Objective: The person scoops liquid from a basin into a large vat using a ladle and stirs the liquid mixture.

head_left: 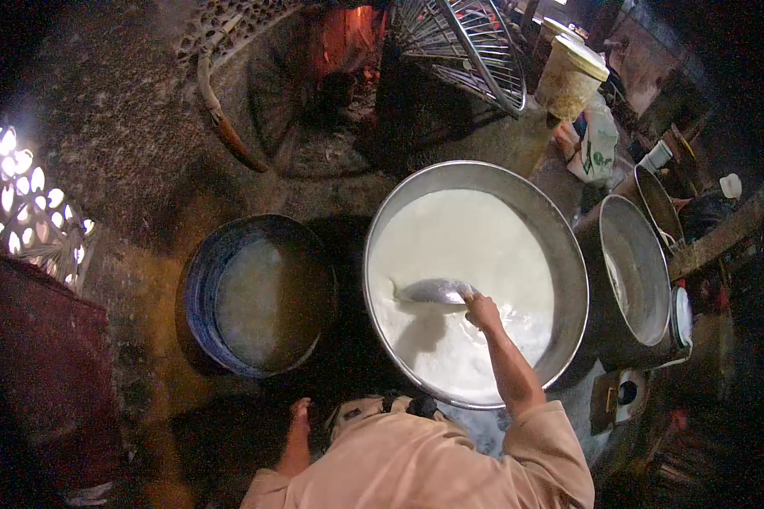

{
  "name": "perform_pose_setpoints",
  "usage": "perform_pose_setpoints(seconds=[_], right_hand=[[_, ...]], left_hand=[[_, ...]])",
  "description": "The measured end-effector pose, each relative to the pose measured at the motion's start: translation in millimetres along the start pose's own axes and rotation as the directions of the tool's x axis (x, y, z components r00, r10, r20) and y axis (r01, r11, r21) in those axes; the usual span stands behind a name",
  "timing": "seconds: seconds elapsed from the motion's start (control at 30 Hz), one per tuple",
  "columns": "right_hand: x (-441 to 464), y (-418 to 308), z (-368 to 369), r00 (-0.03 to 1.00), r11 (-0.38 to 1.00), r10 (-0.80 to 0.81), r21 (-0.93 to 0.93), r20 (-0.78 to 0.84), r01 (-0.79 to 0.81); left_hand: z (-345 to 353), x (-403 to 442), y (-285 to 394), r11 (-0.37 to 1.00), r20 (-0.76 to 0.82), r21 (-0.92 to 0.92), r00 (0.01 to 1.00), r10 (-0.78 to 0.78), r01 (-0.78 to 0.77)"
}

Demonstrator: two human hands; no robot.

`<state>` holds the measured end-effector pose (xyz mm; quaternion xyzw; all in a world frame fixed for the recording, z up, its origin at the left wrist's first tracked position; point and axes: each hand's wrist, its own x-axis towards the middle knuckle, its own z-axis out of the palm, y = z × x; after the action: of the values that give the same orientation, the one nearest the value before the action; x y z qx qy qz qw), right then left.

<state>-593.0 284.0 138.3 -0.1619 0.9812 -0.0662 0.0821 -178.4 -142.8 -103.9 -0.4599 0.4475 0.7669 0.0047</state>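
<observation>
My right hand (484, 312) is closed on the edge of a shallow metal bowl (433, 292), which is tilted at the surface of a milky white liquid (463, 233). The liquid fills much of a large round metal pot (567, 254). Ripples show near my hand, and a shadow falls across the liquid below the bowl. Low at my side, left of the pot, is my left hand (300, 408), small and dim, its fingers not clear. Nearest to it stands a blue drum (197, 284) with cloudy liquid inside.
Another metal vat (649, 288) stands close on the right. A large wire-ribbed frame (484, 51) leans at the back beside a glowing fire opening (344, 42). A whitish bucket (571, 76) and plastic bag (598, 144) are at the back right. A perforated wall (34, 195) lets in light.
</observation>
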Motion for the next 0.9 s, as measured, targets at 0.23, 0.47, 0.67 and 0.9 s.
perform_pose_setpoints(seconds=[0.23, 0.47, 0.67, 0.9], right_hand=[[-72.1, 46.4, 33.2, 0.985, 0.995, 0.089, -0.047, 0.145, -0.083], [-154.3, 87.8, 20.6, 0.968, 0.976, 0.211, 0.033, 0.139, -0.217], [-213.4, 123.0, -61.0, 0.941, 0.956, 0.276, 0.046, 0.196, -0.29], [-233.3, 181.8, -143.0, 0.942, 0.884, 0.333, 0.332, 0.048, -0.33]], left_hand=[[50.7, -7.5, 50.5, 0.985, -0.001, 0.167, 0.999, -0.054, 0.054], [116.2, -38.1, 83.3, 0.941, -0.045, 0.316, 0.993, -0.113, 0.121], [131.7, -52.0, 69.7, 0.925, -0.061, 0.341, 0.985, -0.159, 0.17], [121.2, -64.7, 36.4, 0.93, -0.101, 0.301, 0.977, -0.186, 0.208]])
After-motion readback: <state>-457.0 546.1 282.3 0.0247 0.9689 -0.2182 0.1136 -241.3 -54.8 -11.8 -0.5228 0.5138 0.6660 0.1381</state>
